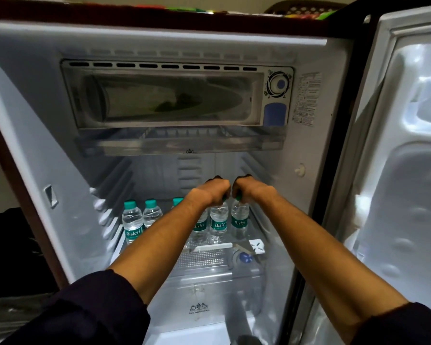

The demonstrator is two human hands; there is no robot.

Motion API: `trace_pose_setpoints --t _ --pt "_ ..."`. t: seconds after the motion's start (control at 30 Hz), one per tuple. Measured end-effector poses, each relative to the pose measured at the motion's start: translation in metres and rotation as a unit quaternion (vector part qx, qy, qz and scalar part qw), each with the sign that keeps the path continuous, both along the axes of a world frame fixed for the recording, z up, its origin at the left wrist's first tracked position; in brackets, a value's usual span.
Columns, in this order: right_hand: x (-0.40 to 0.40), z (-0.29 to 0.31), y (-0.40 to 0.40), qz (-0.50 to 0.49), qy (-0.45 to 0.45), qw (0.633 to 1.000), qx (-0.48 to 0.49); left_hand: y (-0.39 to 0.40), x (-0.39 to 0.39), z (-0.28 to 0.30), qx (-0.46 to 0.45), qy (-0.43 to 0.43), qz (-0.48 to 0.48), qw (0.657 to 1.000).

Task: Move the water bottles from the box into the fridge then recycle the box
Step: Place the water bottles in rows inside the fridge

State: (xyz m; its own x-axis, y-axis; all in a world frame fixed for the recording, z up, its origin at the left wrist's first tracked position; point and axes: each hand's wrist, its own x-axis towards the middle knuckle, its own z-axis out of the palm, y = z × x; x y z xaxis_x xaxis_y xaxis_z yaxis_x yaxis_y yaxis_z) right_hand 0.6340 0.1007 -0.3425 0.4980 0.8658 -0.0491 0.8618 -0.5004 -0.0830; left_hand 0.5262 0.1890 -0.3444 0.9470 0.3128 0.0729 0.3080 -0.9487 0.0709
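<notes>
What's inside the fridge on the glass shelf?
Bisleri bottles standing in a row: two at left, two at right held by the caps by the left hand and right hand. More partly hidden behind the left forearm.

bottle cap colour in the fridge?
Teal green, clearest on the leftmost water bottle's cap in the head view.

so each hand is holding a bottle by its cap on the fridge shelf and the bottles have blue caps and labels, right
Not quite: the caps and labels are green, not blue, as the head view shows. The rest holds: the left hand and the right hand each grip a bottle by its cap on the fridge shelf.
</notes>
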Motion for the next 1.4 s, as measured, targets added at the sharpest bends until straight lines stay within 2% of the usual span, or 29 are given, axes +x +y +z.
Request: trace_pose_setpoints --t 0.17,0.4,1.2,1.3,1.4 --pt "0.001 -0.002 -0.002 0.006 0.021 1.0 0.017 -0.005 0.002 -0.002 -0.001 -0.019 -0.009 1.0" --pt "0.005 0.0 -0.004 -0.021 0.075 0.997 0.028 -0.006 0.006 0.0 0.012 0.011 0.0 1.0" --pt "0.004 -0.01 -0.007 -0.011 0.034 0.999 0.025 -0.009 -0.011 -0.008 0.026 0.011 0.001 1.0" --pt "0.001 -0.015 -0.01 -0.017 0.043 0.997 0.061 -0.008 -0.025 -0.015 0.044 -0.027 0.002 0.999" --pt "-0.007 -0.019 -0.013 -0.019 0.01 0.991 0.133 -0.005 -0.041 -0.027 0.119 -0.064 0.007 0.991"
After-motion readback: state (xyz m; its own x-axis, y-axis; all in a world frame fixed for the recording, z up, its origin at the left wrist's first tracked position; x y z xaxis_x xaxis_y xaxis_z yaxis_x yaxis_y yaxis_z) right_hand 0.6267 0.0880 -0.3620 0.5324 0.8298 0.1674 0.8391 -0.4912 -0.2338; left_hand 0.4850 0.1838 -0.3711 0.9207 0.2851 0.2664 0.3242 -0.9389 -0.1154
